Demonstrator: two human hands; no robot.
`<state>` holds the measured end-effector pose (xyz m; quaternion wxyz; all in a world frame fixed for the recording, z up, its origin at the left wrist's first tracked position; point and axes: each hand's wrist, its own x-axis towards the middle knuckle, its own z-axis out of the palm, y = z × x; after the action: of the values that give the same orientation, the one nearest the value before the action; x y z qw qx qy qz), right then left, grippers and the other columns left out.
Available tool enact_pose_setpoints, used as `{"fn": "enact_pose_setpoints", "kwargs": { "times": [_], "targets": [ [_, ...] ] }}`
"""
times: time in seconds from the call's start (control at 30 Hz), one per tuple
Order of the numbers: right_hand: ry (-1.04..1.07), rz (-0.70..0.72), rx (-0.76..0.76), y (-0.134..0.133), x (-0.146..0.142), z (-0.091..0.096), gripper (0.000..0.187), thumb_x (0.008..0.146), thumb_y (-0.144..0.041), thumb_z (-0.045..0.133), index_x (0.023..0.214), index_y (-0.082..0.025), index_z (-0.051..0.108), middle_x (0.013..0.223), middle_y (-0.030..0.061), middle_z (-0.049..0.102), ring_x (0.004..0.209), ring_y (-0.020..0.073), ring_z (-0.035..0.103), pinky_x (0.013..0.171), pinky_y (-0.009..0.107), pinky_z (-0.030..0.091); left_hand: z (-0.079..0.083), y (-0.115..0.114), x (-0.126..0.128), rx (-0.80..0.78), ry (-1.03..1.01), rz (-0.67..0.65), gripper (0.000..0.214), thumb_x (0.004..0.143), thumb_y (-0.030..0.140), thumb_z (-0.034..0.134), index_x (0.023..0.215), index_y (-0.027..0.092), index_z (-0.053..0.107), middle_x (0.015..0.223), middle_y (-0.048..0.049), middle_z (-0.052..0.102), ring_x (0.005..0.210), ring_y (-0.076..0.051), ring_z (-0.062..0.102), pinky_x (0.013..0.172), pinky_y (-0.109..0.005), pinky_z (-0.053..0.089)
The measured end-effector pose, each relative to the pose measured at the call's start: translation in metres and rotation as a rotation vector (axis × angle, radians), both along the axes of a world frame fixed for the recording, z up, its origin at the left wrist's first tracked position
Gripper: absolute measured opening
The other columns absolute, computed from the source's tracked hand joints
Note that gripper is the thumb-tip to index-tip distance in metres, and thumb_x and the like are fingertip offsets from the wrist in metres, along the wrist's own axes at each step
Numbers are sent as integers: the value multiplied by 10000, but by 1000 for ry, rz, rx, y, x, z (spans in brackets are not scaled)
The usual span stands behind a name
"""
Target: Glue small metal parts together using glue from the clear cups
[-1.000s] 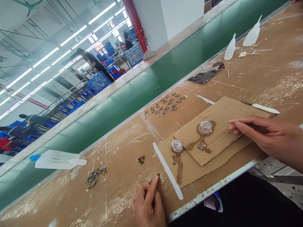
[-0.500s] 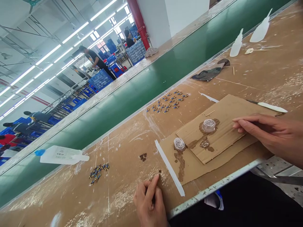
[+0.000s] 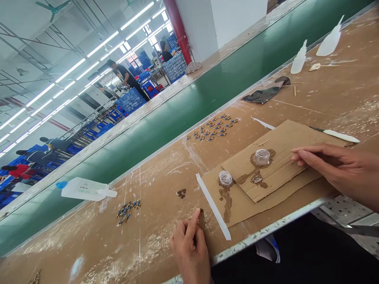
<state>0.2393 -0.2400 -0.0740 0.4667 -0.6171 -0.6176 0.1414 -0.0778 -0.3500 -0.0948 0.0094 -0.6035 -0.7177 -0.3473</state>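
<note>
My left hand (image 3: 191, 246) rests on the brown table, index finger stretched out and the other fingers curled. Its fingertip touches or covers a small dark round piece (image 3: 201, 210). A cluster of similar small dark rings (image 3: 181, 193) lies just beyond. Over the right side of the cardboard (image 3: 286, 136), my right hand (image 3: 334, 165) is closed in a pinch; anything between its fingertips is hidden. Left of that hand, a clear round cup (image 3: 261, 157) stands on the upper cardboard in a wet stain. Another clear cup (image 3: 226, 178) sits near the left edge of the lower sheet.
Small blue-and-gold parts (image 3: 211, 128) are spread near the green belt (image 3: 166, 138), with a pile of more (image 3: 128, 211) at left. A white bottle (image 3: 85, 189) lies on its side. A knife (image 3: 340, 136), cloth (image 3: 266, 94) and squeeze bottles (image 3: 299, 59) lie right. People work beyond.
The view has shifted slightly, so most things appear a little further right. My left index fingertip now covers more of the small dark piece. My right hand keeps its pinch.
</note>
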Motion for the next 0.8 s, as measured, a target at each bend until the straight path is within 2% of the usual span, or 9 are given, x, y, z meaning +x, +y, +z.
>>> {"fn": "enact_pose_setpoints", "kwargs": {
  "times": [0.27,0.57,0.8],
  "targets": [
    [56,-19,-70,-5,-9,9,291,783,-547,446,771,-308,613,752,12,658,756,266,647,741,460,519,0,1,-1,15,80,-28,368,843,143,442,1059,312,688,720,0,504,682,-158,484,687,-319,336],
    [68,-10,-75,-6,-7,5,302,790,-576,449,794,-319,608,779,30,640,803,310,629,812,561,479,1,-2,1,7,-54,24,310,830,190,475,1010,278,711,717,-1,525,679,-151,482,702,-311,344],
    [103,-10,-114,-5,-5,3,334,789,-603,471,821,-305,619,810,37,649,829,306,620,877,607,465,1,-1,2,56,-98,74,291,817,209,482,961,279,725,711,-4,529,678,-157,493,711,-312,350]
  ]
}}
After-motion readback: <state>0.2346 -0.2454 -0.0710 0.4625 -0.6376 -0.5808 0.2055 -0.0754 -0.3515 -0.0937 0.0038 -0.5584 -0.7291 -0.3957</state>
